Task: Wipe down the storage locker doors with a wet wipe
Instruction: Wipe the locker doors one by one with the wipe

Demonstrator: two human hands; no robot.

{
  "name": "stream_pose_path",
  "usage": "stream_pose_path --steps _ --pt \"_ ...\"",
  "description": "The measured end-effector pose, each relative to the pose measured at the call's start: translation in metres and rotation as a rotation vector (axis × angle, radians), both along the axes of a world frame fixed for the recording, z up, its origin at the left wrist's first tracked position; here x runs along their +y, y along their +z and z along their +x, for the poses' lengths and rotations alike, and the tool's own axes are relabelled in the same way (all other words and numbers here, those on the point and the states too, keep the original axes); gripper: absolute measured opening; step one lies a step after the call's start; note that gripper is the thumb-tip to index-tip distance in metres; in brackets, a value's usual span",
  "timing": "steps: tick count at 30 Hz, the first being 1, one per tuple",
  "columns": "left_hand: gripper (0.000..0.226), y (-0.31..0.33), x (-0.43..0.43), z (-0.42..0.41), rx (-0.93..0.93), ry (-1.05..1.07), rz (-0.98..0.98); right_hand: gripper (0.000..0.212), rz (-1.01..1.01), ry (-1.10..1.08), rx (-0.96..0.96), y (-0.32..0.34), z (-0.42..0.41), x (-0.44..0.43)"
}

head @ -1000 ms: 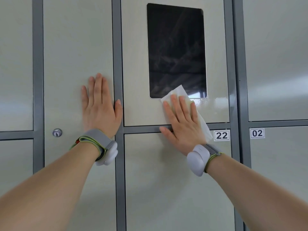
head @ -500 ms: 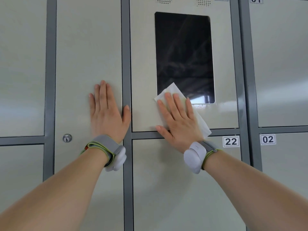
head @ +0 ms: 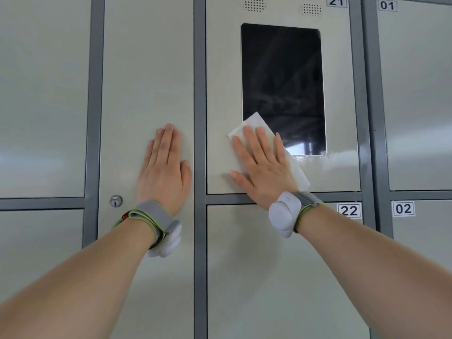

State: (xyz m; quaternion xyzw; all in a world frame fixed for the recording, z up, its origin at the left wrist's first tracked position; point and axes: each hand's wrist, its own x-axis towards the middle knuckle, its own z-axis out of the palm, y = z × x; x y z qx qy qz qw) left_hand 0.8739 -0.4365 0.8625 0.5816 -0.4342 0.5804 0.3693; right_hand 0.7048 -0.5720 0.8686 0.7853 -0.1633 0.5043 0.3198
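A white wet wipe (head: 254,123) lies flat against the cream panel labelled 21 (head: 222,94), overlapping the lower left corner of the black screen (head: 282,86). My right hand (head: 263,165) presses the wipe with straight, spread fingers. My left hand (head: 165,167) rests flat on the tall cream locker door (head: 146,69) to the left, fingers straight and together. Both wrists carry grey bands with white sensor units.
Grey frame bars (head: 200,94) separate the doors. A round keyhole (head: 115,201) sits low on the left door. Doors numbered 22 (head: 350,211), 01 (head: 387,5) and 02 (head: 403,208) lie below and to the right. Speaker holes (head: 254,5) sit above the screen.
My right hand has slid the wipe up and to the left along the panel, off the lower frame bar. The view has tilted upward, showing labels 21 and 01. My left hand stays put.
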Motion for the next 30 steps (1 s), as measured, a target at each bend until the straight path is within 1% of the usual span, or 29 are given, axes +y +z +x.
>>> stream_pose_path --steps 3,7,11,15,18,21,23,26,30 --pt "0.06 -0.003 0.0 -0.002 0.005 0.005 0.001 0.071 -0.022 0.016 0.018 -0.013 0.004 0.003" --pt "0.059 -0.003 0.002 -0.001 -0.008 0.032 0.026 0.07 -0.066 0.026 0.132 -0.035 0.003 0.003" --pt "0.063 0.003 0.014 0.008 -0.038 0.094 0.068 0.067 -0.127 0.016 0.197 -0.021 -0.004 -0.002" --pt "0.071 0.003 0.018 0.018 0.067 0.133 0.006 0.075 -0.067 -0.013 0.095 0.017 0.009 0.007" --pt "0.072 0.002 0.015 0.019 0.081 0.139 -0.008 0.08 -0.03 -0.03 0.025 0.036 0.021 0.017" --pt "0.071 0.001 0.014 0.02 0.081 0.148 -0.004 0.079 -0.042 -0.002 -0.01 0.034 0.029 0.021" --pt "0.071 0.0 0.015 0.02 0.071 0.145 -0.004 0.074 -0.081 0.015 0.0 0.023 0.032 0.023" --pt "0.07 0.0 0.016 0.019 0.072 0.144 -0.008 0.071 -0.129 0.008 0.068 0.006 0.033 0.021" --pt "0.069 0.001 0.015 0.02 0.069 0.135 -0.024 0.072 -0.123 -0.013 0.078 0.02 0.032 0.024"
